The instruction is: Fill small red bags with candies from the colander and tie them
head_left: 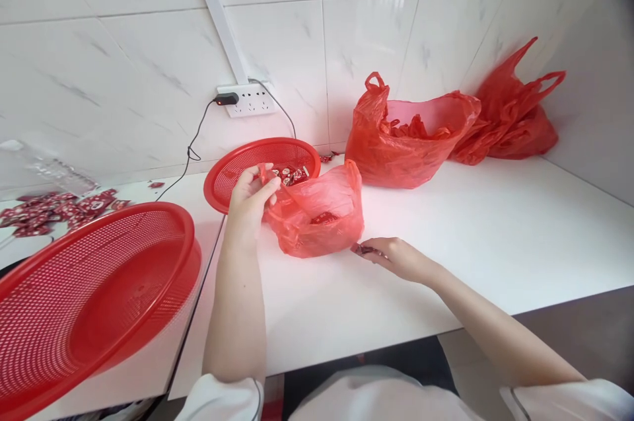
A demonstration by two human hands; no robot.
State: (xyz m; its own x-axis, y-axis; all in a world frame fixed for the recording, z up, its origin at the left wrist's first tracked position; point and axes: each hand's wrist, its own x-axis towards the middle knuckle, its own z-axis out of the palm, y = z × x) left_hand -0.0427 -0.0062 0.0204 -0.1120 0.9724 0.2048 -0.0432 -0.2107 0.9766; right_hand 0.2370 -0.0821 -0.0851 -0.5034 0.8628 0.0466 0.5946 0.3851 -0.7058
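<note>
My left hand [253, 193] pinches the left handle of a small red plastic bag [321, 236], whose mouth gapes toward me. Inside the bag lies a dark red wrapped packet [324, 217]. Just right of the bag, low over the white table, my right hand [396, 259] is closed around a small dark red wrapped packet [365, 249]; its fingers partly cover it. Behind my left hand stands a red mesh basket [218, 190] with several small red-and-white packets [292, 175] in it.
A larger red basket [113, 302] stands at the left, beside a heap of red packets [59, 209] and a clear plastic bottle [59, 170]. Two red bags, one filled [411, 150], one crumpled [515, 123], rest against the wall. A power strip [247, 100] has cords hanging.
</note>
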